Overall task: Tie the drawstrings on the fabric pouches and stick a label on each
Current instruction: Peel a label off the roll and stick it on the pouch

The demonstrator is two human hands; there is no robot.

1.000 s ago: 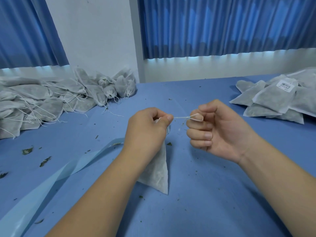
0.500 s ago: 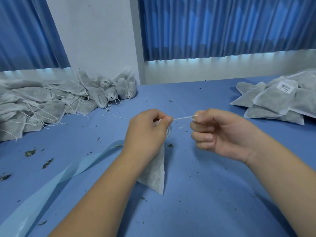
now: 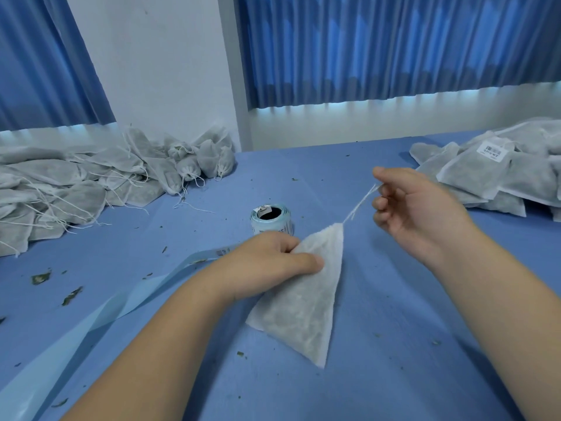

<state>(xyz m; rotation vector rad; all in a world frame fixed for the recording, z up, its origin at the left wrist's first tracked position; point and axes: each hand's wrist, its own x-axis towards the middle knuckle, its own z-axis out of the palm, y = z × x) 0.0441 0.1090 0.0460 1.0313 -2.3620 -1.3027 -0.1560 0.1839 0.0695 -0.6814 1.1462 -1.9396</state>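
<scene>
A white fabric pouch (image 3: 306, 302) lies flat on the blue table (image 3: 394, 360), its gathered neck pointing up and right. My left hand (image 3: 270, 262) pinches the pouch's left edge with thumb and fingers. The white drawstring (image 3: 359, 205) runs taut from the neck up to my right hand (image 3: 416, 208), which pinches its end with the other fingers loosely curled. A roll of labels (image 3: 271, 218) stands just behind my left hand. Its pale blue backing strip (image 3: 91, 332) trails down to the lower left.
A heap of unlabelled pouches (image 3: 91, 189) with loose strings fills the far left. A stack of pouches at the far right (image 3: 498, 177) has a barcode label (image 3: 493, 149) on top. Dry leaf bits are scattered over the table. Blue curtains hang behind.
The hands have moved apart. My left hand dropped from the pouch's neck to its side and laid it on the table; my right hand drew the string up and right. The label roll now shows.
</scene>
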